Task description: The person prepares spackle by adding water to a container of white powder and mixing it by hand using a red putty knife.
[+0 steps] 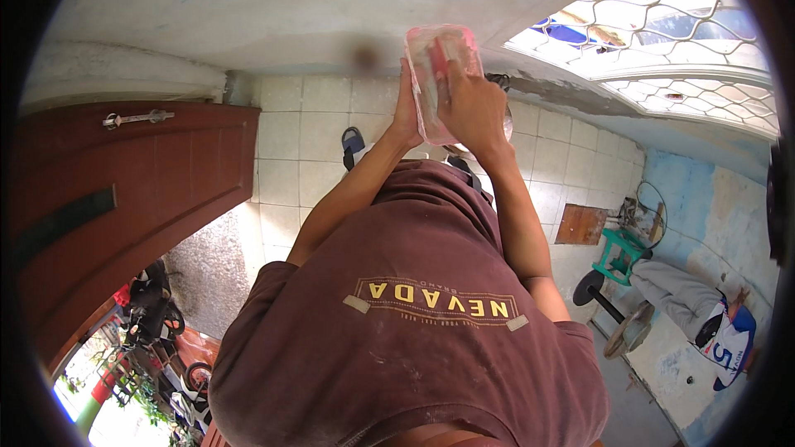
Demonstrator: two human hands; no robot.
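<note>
I hold a pink see-through plastic container (424,48) up in front of me, tilted on edge. My left hand (406,114) supports it from behind on its left side. My right hand (474,103) lies over its front, with the fingers pressed flat against the face and the palm around the right edge. A reddish streak shows under those fingers; I cannot tell what it is. Both forearms rise from my maroon shirt (414,314).
A brown wooden door (141,182) with a metal handle (137,118) stands at left. On the pale tiled floor (290,141) lie a dark sandal (353,142), a wooden board (580,224), a green stool (619,253) and a fan stand (598,291). A latticed window (662,29) is top right.
</note>
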